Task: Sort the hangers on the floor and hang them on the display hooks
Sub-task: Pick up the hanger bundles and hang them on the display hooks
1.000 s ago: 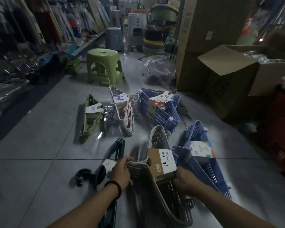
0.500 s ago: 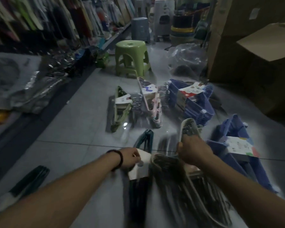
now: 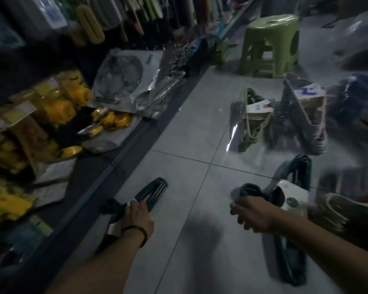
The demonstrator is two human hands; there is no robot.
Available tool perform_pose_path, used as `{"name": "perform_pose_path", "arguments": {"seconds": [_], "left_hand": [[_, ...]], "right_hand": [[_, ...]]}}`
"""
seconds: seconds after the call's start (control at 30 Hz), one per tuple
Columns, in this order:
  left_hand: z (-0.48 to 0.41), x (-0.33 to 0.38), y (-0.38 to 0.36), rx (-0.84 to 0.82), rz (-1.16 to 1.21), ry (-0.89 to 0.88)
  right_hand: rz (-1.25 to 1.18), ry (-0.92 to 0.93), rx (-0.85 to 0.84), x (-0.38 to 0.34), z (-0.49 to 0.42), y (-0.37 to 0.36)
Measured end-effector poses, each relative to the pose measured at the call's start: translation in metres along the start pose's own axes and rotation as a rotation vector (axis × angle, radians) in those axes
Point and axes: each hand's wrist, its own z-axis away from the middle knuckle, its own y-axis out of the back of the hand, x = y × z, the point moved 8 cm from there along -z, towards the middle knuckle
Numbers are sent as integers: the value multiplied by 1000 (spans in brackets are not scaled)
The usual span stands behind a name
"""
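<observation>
Stool (image 3: 270,43) behind hanger bundles (image 3: 255,122) on floor (image 3: 189,134)

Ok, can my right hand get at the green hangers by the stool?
Probably, with a stretch forward: only bare floor lies between the right hand and the green hangers. Its fingers seem curled on the dark hangers, though, so it would have to let go first.

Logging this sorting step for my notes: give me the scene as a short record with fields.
left hand: grips left dark green bundle, near the shelf base
right hand: grips hook end of right dark green bundle
farther on floor: light green bundle, pink bundle, side by side
green stool: upright, beyond them
right edge: too blurred to read
</observation>
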Motion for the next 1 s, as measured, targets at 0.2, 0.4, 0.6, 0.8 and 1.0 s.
{"name": "perform_pose_path", "arguments": {"seconds": [0.2,0.4,0.6,0.8,1.0], "left_hand": [[-10,-26,-44,-121,201,163],[-2,17,-43,-161,247,8],[-9,7,-22,52,485,41],[3,-1,-68,-239,757,449],[30,62,-109,-740,1038,447]], "right_hand": [[-25,-68,-61,18,-21,-39],[-88,-148,-96,22,-30,-57],[-103,-173,-94,22,-38,-75],[-215,-257,-103,37,-31,-101],[-320,-339,-82,50,-19,-102]]}}
